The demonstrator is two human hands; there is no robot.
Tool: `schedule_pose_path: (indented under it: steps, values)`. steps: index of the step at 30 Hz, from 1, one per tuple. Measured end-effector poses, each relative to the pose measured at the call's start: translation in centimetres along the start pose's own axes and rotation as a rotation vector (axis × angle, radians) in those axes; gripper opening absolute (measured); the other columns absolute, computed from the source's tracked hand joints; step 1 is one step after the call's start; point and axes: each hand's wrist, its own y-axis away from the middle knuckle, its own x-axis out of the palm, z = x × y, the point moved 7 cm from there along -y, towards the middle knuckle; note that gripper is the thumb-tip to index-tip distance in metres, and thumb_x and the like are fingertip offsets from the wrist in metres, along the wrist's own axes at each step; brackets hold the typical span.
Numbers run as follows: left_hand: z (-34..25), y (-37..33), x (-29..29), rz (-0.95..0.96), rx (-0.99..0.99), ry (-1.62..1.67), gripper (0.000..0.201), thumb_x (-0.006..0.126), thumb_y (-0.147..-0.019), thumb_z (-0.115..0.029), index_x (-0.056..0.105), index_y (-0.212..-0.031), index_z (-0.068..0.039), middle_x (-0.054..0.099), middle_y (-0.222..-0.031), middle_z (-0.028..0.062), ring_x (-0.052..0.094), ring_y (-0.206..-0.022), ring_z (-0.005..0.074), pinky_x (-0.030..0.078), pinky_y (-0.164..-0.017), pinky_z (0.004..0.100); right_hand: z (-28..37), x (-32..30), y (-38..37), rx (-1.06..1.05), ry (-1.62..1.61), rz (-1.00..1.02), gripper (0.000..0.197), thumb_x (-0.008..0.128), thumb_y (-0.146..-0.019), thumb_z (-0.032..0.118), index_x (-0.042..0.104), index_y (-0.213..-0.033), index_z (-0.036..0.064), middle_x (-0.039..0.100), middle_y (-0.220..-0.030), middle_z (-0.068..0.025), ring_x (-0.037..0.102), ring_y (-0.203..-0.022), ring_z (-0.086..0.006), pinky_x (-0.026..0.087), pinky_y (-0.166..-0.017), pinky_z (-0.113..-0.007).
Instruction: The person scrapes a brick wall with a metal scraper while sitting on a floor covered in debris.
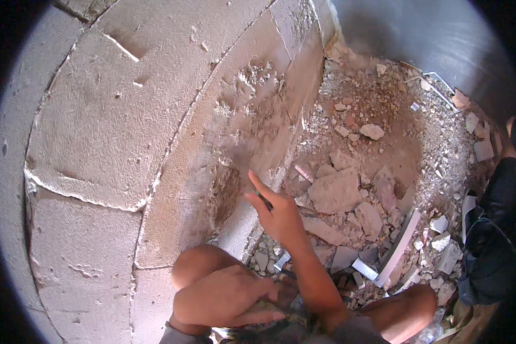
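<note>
My right hand (281, 215) is closed round the dark handle of a small trowel (241, 153), with the index finger stretched along it. The grey blade is blurred and lies against a rough, broken patch (226, 192) low on the stone block wall (109, 120). Loose, crumbly material shows above the blade on the same patch. My left hand (229, 295) rests over my bent left knee, its fingers loosely extended and holding nothing.
Rubble with large flat stone pieces (335, 192) covers the ground right of the wall. A pale curved strip (398, 249) and a short white metal piece (365, 268) lie in it. A grey smooth surface (430, 34) stands behind. Dark cloth or a bag (490, 246) is at the right.
</note>
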Motion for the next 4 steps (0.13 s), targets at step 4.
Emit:
schedule_pose_path:
  steps: [4]
  values:
    - [0.0, -0.2, -0.5, 0.006, -0.035, -0.039, 0.033, 0.066, -0.088, -0.041, 0.062, -0.099, -0.010, 0.068, -0.078, 0.0121, 0.066, -0.071, 0.0360, 0.052, -0.068, 0.0416, 0.9, 0.0, -0.1, 0.051, -0.089, 0.035, 0.047, 0.064, -0.094, 0.030, 0.053, -0.138, 0.0207, 0.064, -0.079, -0.0259, 0.051, -0.056, -0.0220, 0.044, -0.086, -0.031]
